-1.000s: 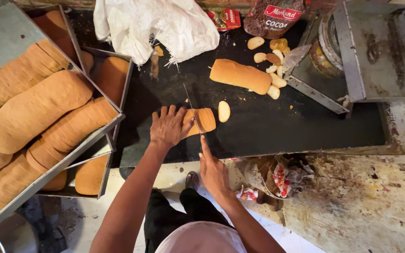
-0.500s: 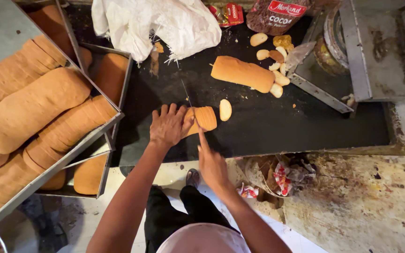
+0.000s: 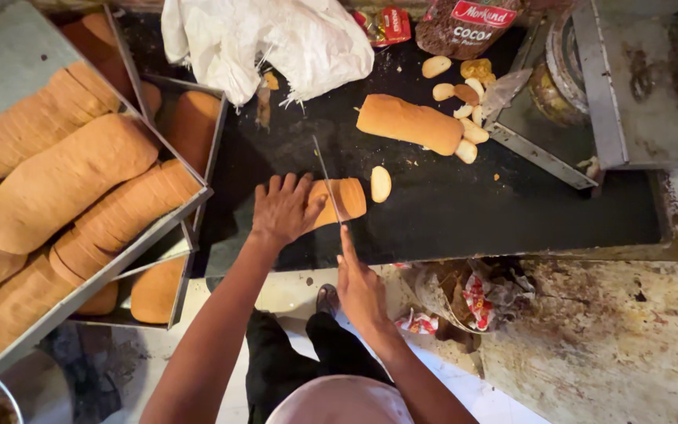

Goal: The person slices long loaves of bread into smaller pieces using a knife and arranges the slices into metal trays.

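Note:
My left hand presses flat on a short bread loaf lying on the black counter. My right hand grips the handle of a long knife, whose blade runs across the loaf beside my left fingers. A cut end slice lies just right of the loaf. A second, whole loaf rests farther back on the counter.
Metal trays packed with long loaves fill the left side. At the back lie a white sack, a dark bag and several small bread ends. A metal machine stands at right. A rubbish bucket sits below.
The knife blade has stayed across the loaf with only slight shifts. Both hands keep nearly the same places.

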